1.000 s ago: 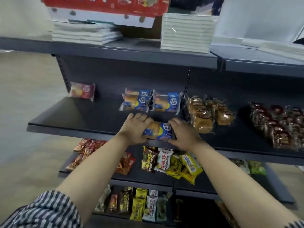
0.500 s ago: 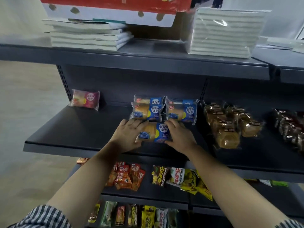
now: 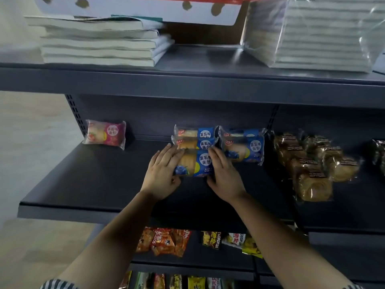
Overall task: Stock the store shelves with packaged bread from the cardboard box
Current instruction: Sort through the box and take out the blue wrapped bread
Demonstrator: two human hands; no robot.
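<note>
A dark grey shelving unit fills the view, and its middle shelf [image 3: 100, 184] carries the bread. On the top shelf [image 3: 187, 80] lie a stack of white paper pads [image 3: 100, 42] at the left and a plastic-wrapped stack of white sheets [image 3: 325, 34] at the right. At the right of the middle shelf sits a cluster of brown pastry packets in clear wrap [image 3: 312, 163]. Behind the hands, near the back panel, 2 blue bread packets [image 3: 195, 138] are piled one on the other, and another blue packet pile [image 3: 243, 147] stands just beside them to the right. Far left on the same shelf, well apart from the rest, a single pink bread packet [image 3: 105, 134] leans against the back. On the shelf below, red and orange snack bags [image 3: 164, 241] lie beside yellow and black ones [image 3: 231, 240]. The blue bread packet in hand [image 3: 194, 163] rests on the middle shelf directly in front of the 2 piled packets, touching them. The left hand [image 3: 161, 174] lies flat against its left end, fingers stretched forward, and the right hand [image 3: 224, 176] presses its right end the same way, so the packet is held narrowly between both palms rather than clasped. A striped sleeve [image 3: 58, 284] shows at the lower left edge.
</note>
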